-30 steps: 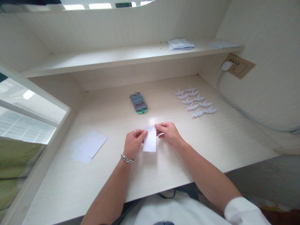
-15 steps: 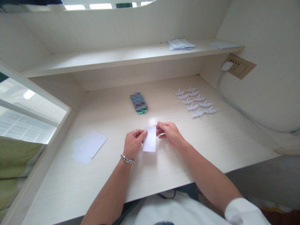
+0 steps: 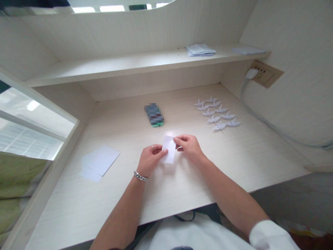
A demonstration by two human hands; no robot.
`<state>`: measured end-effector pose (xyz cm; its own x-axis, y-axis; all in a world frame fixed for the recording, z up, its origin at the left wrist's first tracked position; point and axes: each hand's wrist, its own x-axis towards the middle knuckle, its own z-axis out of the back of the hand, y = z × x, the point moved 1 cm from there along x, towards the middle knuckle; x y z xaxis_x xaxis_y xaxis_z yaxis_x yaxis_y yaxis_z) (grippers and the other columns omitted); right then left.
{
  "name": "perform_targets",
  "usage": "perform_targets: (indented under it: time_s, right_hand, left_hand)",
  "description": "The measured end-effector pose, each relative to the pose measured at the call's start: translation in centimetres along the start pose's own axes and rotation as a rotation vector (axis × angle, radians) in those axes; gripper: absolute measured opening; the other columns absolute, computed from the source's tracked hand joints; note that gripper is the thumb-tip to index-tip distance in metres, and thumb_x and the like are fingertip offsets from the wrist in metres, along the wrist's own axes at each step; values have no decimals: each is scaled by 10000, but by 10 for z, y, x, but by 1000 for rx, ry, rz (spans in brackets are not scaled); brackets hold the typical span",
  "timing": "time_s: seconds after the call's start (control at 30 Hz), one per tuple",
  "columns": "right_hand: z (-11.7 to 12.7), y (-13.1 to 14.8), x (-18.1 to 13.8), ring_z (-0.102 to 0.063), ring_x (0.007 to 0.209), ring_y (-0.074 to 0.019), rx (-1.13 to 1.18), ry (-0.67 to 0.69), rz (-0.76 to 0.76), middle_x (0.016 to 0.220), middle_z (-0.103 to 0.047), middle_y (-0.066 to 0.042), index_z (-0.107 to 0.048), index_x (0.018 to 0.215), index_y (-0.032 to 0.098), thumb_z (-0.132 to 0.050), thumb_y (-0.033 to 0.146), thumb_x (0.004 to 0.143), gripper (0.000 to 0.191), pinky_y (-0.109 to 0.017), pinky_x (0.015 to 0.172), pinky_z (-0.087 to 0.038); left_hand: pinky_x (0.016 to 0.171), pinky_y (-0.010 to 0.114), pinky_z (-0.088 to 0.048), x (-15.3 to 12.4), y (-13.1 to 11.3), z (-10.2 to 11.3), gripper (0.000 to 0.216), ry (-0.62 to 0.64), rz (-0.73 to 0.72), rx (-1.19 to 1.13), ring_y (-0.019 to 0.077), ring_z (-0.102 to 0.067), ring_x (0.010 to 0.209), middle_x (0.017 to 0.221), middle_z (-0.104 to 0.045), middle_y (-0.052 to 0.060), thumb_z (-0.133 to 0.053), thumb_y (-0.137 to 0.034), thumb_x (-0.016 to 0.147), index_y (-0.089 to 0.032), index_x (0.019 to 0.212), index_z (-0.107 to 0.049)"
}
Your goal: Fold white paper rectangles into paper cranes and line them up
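Observation:
A small white sheet of paper (image 3: 169, 152), a narrow rectangle that looks folded, is held slightly tilted above the desk. My left hand (image 3: 151, 158), with a ring and a chain bracelet, pinches its left edge, thumb on top. At the upper right corner, my right hand (image 3: 189, 146) grips the paper between thumb and fingers. Whether the sheet touches the desk I cannot tell. Several white folded paper cranes (image 3: 221, 109) stand in two rows at the right rear. Loose white sheets (image 3: 102, 160) lie overlapping on the left.
Behind my hands lies a dark, pixelated object (image 3: 154, 114) with a green end. The shelf (image 3: 117, 69) carries a stack of paper (image 3: 201, 49) and another flat sheet (image 3: 248, 50). A cable (image 3: 270, 125) runs from the wall socket (image 3: 267, 73) down the right side.
The paper has moved slightly up and right and now tilts. My left hand has shifted right with it, and my right hand has closed on its upper corner.

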<state>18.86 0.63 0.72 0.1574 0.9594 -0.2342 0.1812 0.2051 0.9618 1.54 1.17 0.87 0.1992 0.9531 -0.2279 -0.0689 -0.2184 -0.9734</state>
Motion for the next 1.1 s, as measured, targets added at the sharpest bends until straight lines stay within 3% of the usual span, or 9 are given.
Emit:
perform_targets:
  time_s: [0.1,0.27,0.47,0.63,0.83,0.97,1.1]
  right_hand:
    - [4,1,1,-614,586,-131,-11,14,-10,631,-663,-23,-680,724,154,-735,426,638,290,-224,522,-456]
    - [6,-3,0,-591,570,-122,-177,284,-42,623,-672,-33,-654,674,147,-765,327,620,219,-220,528,-423]
    - [0,-7,-1,-508,527,-103,-96,238,40,613,-609,11,-669,728,152,-735,439,663,302,-228,494,-361]
    - [3,-7,-2,-464,498,-96,-72,173,34,564,-578,19,-655,658,149,-758,437,614,308,-233,480,-338]
    - [5,-4,-4,-577,626,-151,-287,327,114,678,-668,-26,-706,753,162,-700,364,697,210,-258,581,-424]
    - [-2,-1,-8,-566,630,-154,-517,417,211,679,-673,-28,-725,749,173,-636,320,746,172,-244,547,-387]
    - [-9,7,-13,-550,617,-144,-601,430,241,663,-650,-12,-715,738,175,-581,282,760,173,-236,530,-361]
  left_hand:
    - [543,242,-461,3,1,4,325,-103,-32,34,153,-614,594,693,-712,62,-792,-410,610,-132,762,-720]
    - [503,229,-415,4,1,11,317,-291,-100,90,133,-565,541,622,-676,30,-762,-419,636,-139,780,-735]
    - [459,227,-340,0,-3,10,273,-212,-112,221,117,-495,483,530,-621,7,-782,-407,613,-153,708,-752]
    - [499,234,-382,1,-3,12,266,-259,-86,58,124,-534,517,598,-668,29,-775,-383,624,-141,725,-730]
    - [524,243,-397,-2,-1,12,243,-136,-194,240,151,-576,553,616,-684,39,-723,-408,678,-165,683,-723]
    - [506,243,-370,-7,-2,7,233,-69,-280,415,156,-566,544,592,-672,37,-670,-401,730,-182,684,-732]
    - [509,245,-374,-10,-7,6,220,-45,-292,433,159,-565,546,596,-673,40,-661,-385,731,-182,682,-729]
